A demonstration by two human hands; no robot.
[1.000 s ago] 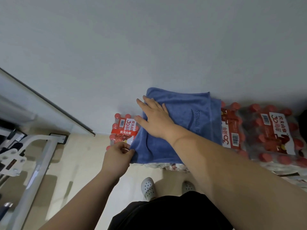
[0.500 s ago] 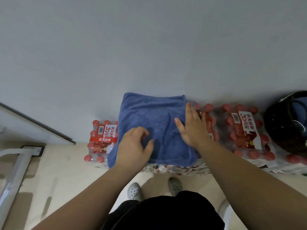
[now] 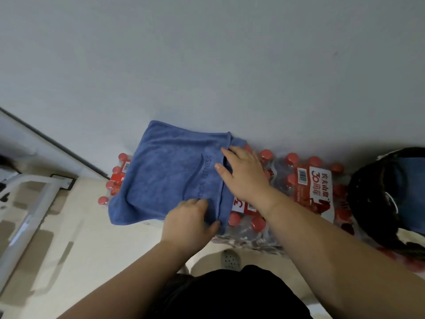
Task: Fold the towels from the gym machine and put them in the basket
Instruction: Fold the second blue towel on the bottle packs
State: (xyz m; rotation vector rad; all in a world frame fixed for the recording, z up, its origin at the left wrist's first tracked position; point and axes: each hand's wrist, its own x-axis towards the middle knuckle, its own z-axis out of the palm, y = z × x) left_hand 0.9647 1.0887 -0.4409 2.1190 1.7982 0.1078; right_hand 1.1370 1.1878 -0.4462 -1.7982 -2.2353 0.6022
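Plain grey wall [image 3: 207, 65] is seen above a beige floor [image 3: 69, 249], and shrink-wrapped packs of red-capped bottles [image 3: 310, 187] are lined along its foot. A blue towel [image 3: 165, 176], folded to a rough square and stamped with a fitness logo, is laid on top of these packs, its left corner hanging past them. The towel's near right corner is gripped by the left hand [image 3: 190, 224], fingers curled on top and thumb hooked at the folded edge. The right hand [image 3: 243, 173] is laid flat on the towel's right edge, fingers straight and slightly spread, with nothing held. A dark basket [image 3: 363, 203] is set at the far right, close against the packs, and blue cloth is visible inside it. A white machine frame [image 3: 30, 203] is seen on the floor at the left, and a grey perforated shoe [image 3: 230, 259] below the packs.
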